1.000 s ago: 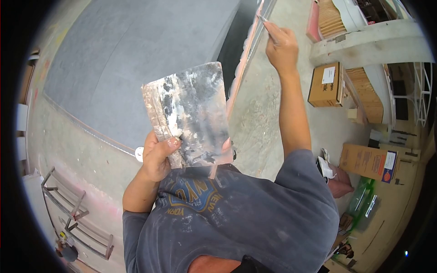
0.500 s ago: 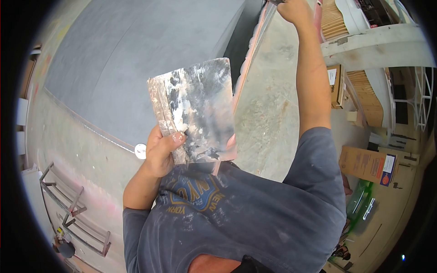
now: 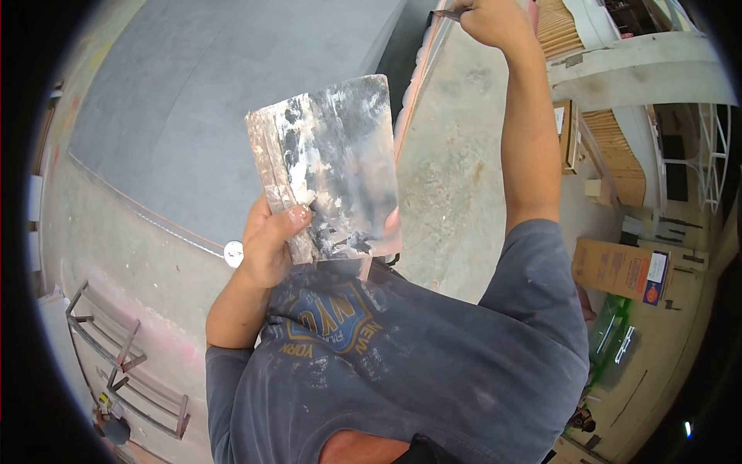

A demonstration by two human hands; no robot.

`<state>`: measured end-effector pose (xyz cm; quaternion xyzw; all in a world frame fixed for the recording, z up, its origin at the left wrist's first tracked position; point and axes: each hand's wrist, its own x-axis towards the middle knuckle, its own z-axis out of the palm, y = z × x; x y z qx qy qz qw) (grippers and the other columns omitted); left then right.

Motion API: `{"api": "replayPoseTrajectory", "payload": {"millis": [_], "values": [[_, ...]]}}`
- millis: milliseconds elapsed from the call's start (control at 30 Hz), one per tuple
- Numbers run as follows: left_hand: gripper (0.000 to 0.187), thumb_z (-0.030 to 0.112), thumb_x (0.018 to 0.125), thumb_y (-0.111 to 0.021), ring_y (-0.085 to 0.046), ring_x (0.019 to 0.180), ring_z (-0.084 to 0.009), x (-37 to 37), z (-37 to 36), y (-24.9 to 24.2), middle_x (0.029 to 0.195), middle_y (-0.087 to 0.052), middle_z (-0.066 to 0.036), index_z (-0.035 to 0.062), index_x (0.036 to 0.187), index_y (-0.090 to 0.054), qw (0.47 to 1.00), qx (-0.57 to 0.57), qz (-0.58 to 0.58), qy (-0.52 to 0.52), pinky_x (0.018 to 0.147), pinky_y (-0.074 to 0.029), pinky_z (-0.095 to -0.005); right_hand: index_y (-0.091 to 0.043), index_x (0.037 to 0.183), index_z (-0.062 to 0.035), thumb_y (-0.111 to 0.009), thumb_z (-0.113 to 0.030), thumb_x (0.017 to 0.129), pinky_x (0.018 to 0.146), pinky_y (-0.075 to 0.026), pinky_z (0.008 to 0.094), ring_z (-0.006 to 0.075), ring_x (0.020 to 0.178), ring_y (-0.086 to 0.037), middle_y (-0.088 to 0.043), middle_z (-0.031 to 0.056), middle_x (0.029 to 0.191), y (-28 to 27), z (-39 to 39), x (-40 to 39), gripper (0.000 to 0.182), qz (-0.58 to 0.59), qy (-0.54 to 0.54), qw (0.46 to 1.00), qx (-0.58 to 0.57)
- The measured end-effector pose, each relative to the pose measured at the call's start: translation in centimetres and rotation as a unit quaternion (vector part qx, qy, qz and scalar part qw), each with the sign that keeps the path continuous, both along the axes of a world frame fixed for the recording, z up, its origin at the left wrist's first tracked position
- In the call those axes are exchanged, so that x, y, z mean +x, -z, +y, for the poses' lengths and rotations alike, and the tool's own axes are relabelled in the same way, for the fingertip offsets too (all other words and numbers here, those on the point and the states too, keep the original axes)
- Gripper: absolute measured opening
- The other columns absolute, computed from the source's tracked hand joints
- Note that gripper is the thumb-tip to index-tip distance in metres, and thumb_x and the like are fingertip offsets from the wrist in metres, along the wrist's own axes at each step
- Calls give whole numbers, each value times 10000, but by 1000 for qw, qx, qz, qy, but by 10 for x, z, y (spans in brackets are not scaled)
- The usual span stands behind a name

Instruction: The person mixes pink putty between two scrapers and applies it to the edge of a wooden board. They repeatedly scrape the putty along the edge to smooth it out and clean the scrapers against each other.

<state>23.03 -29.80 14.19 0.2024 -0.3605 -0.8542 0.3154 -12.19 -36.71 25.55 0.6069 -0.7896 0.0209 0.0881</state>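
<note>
1. Worn pale floor (image 3: 456, 166) spreads around a large grey panel (image 3: 232, 85), which fills the side from 10 to 11 o'clock.
2. Near the middle, toward 11 o'clock, is the flat plate (image 3: 336, 170), smeared with white, black and pinkish material. It is tilted.
3. At 9 o'clock, the left hand (image 3: 267, 243) is closed on the lower corner of this plate, with the thumb lying over its face.
4. At 1 o'clock, the right hand (image 3: 496, 22) is closed on a thin dark tool (image 3: 447, 14). The tool reaches to the pinkish edge strip (image 3: 417, 81) of the panel; I cannot tell if they touch.
5. At 9 o'clock also, a white round object (image 3: 233, 254) sits beside the panel edge.
6. At 3 o'clock is a cardboard box (image 3: 610, 269); at 8 o'clock, metal frames (image 3: 89, 341).
</note>
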Motion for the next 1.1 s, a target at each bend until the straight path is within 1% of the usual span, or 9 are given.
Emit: {"api": "replayPoseTrajectory", "payload": {"millis": [100, 200, 300, 433, 567, 633, 733, 933, 1100], "values": [[458, 154, 808, -511, -582, 988, -200, 0, 1, -2, 1105, -593, -150, -80, 1200, -477, 1000, -6, 7, -1, 863, -446, -313, -732, 900, -171, -536, -109, 659, 732, -524, 393, 354, 780, -646, -648, 205, 809, -4, 11, 12, 316, -40, 5, 999, 22], [463, 154, 807, -513, -584, 984, -202, 0, 1, -2, 1106, -591, -152, -81, 1204, -470, 1000, -7, 3, -2, 863, -451, -319, -736, 906, -247, -521, -141, 632, 702, -520, 369, 320, 794, -633, -672, 119, 831, 4, 26, 17, 364, 4, -12, 1000, 2], [472, 135, 805, -518, -588, 984, -210, -1, -1, 0, 1107, -585, -161, -81, 1219, -448, 1000, -2, 19, -9, 856, -469, -329, -718, 955, -150, -546, -111, 752, 696, -489, 363, 296, 747, -608, -656, 131, 792, 17, 37, 13, 268, -5, -42, 999, 0], [475, 69, 792, -523, -593, 996, -223, -9, -6, -3, 1116, -573, -175, -76, 1232, -419, 996, 29, 72, -51, 846, -495, -350, -718, 944, -117, -567, -36, 732, 680, -480, 338, 250, 735, -618, -663, 129, 829, 4, 70, 32, 273, -54, -75, 995, -33], [460, 47, 806, -530, -621, 972, -262, -31, -27, -20, 1110, -573, -189, -66, 1232, -398, 989, 28, 114, -88, 808, -542, -413, -680, 984, 1, -538, 121, 734, 743, -486, 332, 216, 795, -628, -677, 134, 937, 18, 99, 55, 312, -310, -162, 895, -275], [440, 64, 821, -525, -637, 941, -271, -46, -38, -32, 1097, -581, -188, -56, 1224, -399, 986, 41, 138, -86, 755, -566, -419, -657, 1006, 39, -542, 162, 732, 805, -492, 349, 276, 877, -631, -669, 161, 996, 34, 105, 80, 322, -354, -256, 815, -382], [389, 72, 836, -515, -652, 891, -259, -58, -46, -43, 1055, -600, -167, -31, 1198, -419, 986, 47, 151, -58, 670, -585, -391, -674, 948, 27, -584, 159, 675, 784, -511, 369, 301, 882, -635, -681, 130, 965, 46, 101, 118, 316, -285, -367, 777, -426], [456, 126, 829, -537, -659, 870, -256, -51, -49, -52, 1050, -597, -172, -28, 1233, -393, 987, -14, 140, -81, 597, -579, -352, -678, 922, -7, -581, 137, 638, 818, -510, 374, 313, 917, -642, -684, 135, 950, 28, 103, 105, 333, -100, -341, 859, -368], [499, 127, 836, -509, -649, 896, -287, -20, -53, -49, 1105, -564, -193, -37, 1278, -345, 980, -45, 149, -120, 642, -594, -379, -686, 1031, -152, -495, 75, 729, 748, -506, 336, 304, 858, -630, -668, 135, 922, 21, 58, 28, 423, 24, -123, 944, -305]]}}
